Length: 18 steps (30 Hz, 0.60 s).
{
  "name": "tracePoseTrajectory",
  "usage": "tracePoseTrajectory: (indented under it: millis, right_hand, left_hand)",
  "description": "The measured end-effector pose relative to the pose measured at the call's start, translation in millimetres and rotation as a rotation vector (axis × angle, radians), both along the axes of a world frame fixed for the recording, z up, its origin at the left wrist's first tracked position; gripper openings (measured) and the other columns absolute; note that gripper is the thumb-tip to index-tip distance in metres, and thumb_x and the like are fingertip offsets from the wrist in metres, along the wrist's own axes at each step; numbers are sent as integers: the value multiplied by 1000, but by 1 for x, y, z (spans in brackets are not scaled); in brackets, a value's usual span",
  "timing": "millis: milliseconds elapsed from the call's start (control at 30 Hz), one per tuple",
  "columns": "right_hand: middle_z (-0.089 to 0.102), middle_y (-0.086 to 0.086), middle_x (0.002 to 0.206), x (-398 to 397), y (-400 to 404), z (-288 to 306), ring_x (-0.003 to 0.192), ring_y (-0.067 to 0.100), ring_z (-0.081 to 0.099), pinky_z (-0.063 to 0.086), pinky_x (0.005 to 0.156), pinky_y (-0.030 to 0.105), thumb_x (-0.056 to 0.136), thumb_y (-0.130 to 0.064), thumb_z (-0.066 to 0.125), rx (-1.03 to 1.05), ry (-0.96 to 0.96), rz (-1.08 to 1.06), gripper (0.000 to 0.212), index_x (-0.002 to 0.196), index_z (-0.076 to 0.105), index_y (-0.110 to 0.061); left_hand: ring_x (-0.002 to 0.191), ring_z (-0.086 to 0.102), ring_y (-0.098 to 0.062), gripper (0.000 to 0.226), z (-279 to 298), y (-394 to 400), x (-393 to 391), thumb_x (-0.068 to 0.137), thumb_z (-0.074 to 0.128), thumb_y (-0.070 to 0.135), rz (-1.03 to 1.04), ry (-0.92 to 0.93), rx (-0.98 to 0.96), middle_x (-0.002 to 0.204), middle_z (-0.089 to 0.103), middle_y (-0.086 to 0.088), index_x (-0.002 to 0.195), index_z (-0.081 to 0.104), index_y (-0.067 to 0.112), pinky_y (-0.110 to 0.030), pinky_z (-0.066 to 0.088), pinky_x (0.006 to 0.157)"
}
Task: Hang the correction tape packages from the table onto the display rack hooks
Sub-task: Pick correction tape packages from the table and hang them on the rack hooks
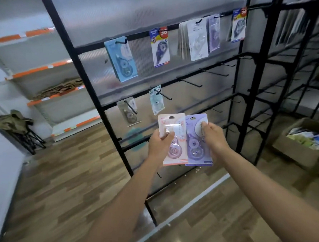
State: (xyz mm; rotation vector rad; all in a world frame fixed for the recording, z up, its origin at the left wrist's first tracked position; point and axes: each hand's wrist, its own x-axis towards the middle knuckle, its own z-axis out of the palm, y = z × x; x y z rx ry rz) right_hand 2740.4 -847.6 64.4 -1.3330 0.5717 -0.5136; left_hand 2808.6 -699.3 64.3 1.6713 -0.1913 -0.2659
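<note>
I hold two carded packs fanned out before the black wire display rack [105,105]: my left hand [159,144] pinches the pink correction tape package [173,138], my right hand [214,138] the purple correction tape package [197,141], tops up, hang-holes clear, probably ready for a bare black hook [190,82].

Floor: wood-look planks [69,178] are running across the room, catching soft glare.
Left wall: white shelves [45,69] with orange edge strips are lining it; brown folded material [59,89] is lying on one.
Corner: a folding chair [19,127] draped in olive cloth is standing there.
Right: an open cardboard box [296,146] is sitting on the floor.
</note>
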Motion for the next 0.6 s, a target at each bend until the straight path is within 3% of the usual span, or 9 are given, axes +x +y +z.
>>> tracePoseTrajectory:
  millis: [167, 233, 333, 500, 600]
  right_hand:
    - [69, 8, 79, 26, -67, 5, 70, 19, 65, 54, 66, 35, 98, -24, 43, 5, -56, -55, 28, 76, 56, -12]
    - [70, 1, 70, 34, -99, 6, 64, 14, 66, 54, 57, 28, 99, -24, 43, 4, -65, -61, 30, 74, 55, -12]
    - [70, -3, 68, 45, -150, 10, 63, 14, 65, 52, 55, 25, 99, -24, 44, -26, -54, -52, 32, 71, 54, -13]
    - [66, 8, 77, 58, -234, 18, 73, 23, 60, 51, 71, 39, 98, -22, 46, -93, -23, -23, 28, 72, 55, -13]
    - [64, 0, 71, 68, -271, 23, 69, 18, 58, 48, 67, 35, 98, -22, 46, -176, -1, 2, 30, 71, 56, -16]
  left_hand:
    - [88, 70, -21, 2, 10, -69, 29, 93, 59, 23, -45, -17, -42, 97, 72, -1, 95, 59, 23, -42, 57, 80]
    - [89, 70, -24, 8, 12, -101, 37, 96, 54, 27, -36, 0, -67, 97, 72, -4, 94, 60, 21, -45, 58, 81]
    - [88, 71, -26, 14, 13, -151, 46, 97, 52, 28, -24, 36, -87, 96, 72, -7, 97, 60, 17, -50, 57, 81]
    - [86, 71, -29, 12, 14, -231, 55, 98, 52, 27, -1, 62, -122, 96, 72, -9, 97, 59, 17, -53, 57, 78]
    - [78, 73, -21, 8, 13, -260, 64, 98, 52, 24, 30, 42, -161, 95, 71, -8, 100, 55, 17, -43, 61, 68]
